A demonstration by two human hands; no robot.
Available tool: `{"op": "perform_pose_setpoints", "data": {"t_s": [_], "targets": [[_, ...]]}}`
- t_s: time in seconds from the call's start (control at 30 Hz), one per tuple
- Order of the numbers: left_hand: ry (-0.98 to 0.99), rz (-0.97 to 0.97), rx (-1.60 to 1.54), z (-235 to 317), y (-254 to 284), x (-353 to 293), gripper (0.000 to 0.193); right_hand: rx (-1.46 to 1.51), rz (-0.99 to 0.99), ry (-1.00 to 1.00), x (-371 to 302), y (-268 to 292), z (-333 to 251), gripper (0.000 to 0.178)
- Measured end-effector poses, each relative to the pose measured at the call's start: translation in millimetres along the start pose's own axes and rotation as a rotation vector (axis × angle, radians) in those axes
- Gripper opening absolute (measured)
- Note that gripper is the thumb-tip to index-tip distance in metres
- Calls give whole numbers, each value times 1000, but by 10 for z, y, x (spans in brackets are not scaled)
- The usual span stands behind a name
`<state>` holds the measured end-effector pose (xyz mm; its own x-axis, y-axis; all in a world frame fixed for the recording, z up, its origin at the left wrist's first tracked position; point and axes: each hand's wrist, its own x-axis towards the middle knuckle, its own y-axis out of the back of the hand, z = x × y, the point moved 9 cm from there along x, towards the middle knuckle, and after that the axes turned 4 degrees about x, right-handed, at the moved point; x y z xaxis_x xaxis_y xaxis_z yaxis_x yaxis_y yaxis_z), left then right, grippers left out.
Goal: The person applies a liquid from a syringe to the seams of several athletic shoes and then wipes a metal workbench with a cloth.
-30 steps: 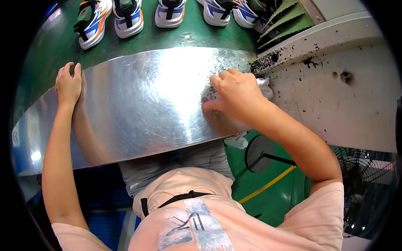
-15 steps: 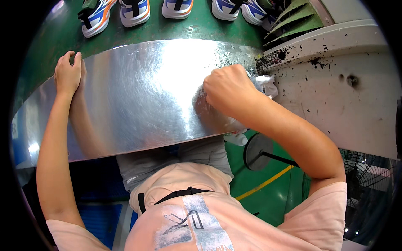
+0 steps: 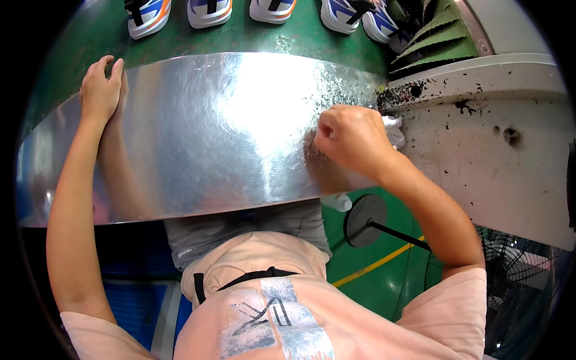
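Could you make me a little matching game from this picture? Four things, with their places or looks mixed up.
1. Left hand
2. Right hand
3. Shoes
4. Fan

A. Black, low on the picture's right
B. At the far edge of the shiny metal surface
C. On the green surface
D. Curled like a fist

Pairs: 1-B, 2-D, 3-C, 4-A

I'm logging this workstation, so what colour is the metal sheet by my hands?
The metal sheet is shiny silver, as the head view shows.
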<state>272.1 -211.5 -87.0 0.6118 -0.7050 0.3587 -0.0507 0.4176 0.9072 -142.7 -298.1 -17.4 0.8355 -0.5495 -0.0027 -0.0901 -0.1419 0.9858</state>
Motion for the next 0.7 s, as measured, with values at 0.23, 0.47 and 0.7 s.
{"op": "perform_pose_setpoints", "data": {"t_s": [0.23,0.47,0.7], "targets": [[-48,24,8,45,32,-19,41,309,244,-208,-395,583,135,13],[-82,34,-27,173,67,-46,38,181,525,-399,-1415,699,421,15],[-70,65,-5,273,125,-73,33,-23,304,-398,-1279,458,671,45]]}}
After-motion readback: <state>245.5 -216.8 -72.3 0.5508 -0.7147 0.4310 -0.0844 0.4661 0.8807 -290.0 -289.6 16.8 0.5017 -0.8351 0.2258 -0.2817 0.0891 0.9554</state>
